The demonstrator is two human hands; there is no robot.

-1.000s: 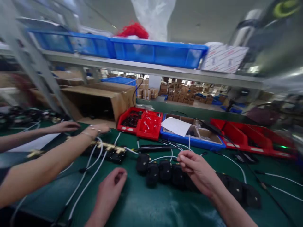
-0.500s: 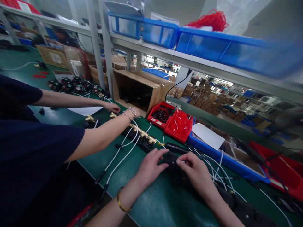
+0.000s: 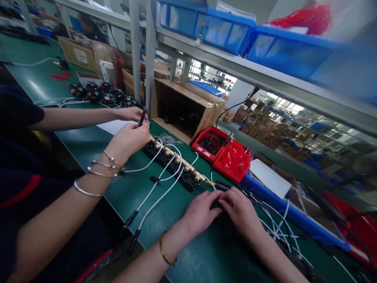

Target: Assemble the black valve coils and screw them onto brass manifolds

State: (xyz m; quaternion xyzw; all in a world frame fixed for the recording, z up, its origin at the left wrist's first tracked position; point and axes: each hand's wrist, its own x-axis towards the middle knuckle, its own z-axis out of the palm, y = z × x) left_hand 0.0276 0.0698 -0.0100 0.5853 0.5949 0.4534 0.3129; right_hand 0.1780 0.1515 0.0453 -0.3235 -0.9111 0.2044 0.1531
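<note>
My left hand and my right hand meet low in the middle of the green bench. Both have their fingers curled round a small black part held between them. White cables trail off to the right of my right hand. Just left of my hands lies a row of black blocks with brass fittings, with white cables plugged in. A co-worker's two hands work at the row's far end, pinching a thin black piece.
Two red bins of small parts and a long blue tray with a white sheet stand behind my hands. An open cardboard box sits further left. Blue bins line the shelf overhead. More black parts lie far left.
The view has swung left and down. My left hand came up from the bench to join my right on the black part. The co-worker's hands rose and now pinch a black piece.
</note>
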